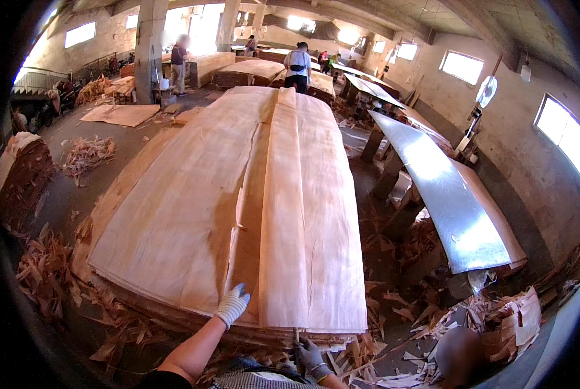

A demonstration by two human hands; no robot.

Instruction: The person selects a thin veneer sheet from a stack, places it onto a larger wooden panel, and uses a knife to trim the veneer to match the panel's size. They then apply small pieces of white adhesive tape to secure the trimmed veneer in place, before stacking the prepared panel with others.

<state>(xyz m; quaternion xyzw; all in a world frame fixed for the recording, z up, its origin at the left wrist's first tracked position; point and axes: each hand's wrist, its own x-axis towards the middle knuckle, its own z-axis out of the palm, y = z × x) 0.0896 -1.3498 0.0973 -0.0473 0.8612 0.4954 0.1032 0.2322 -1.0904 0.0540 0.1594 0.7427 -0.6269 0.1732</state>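
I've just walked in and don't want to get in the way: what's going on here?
A person is at the near end of a big stack of thin wood sheets. The gloved left hand is on top, by a ragged edge; the gloved right hand is low at the near end; its grip is unclear. A long strip lies on top. Scraps litter the floor, and others stand farther back.

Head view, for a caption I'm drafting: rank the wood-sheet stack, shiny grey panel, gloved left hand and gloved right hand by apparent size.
1. Wood-sheet stack
2. Shiny grey panel
3. Gloved left hand and gloved right hand: too alike to rank.
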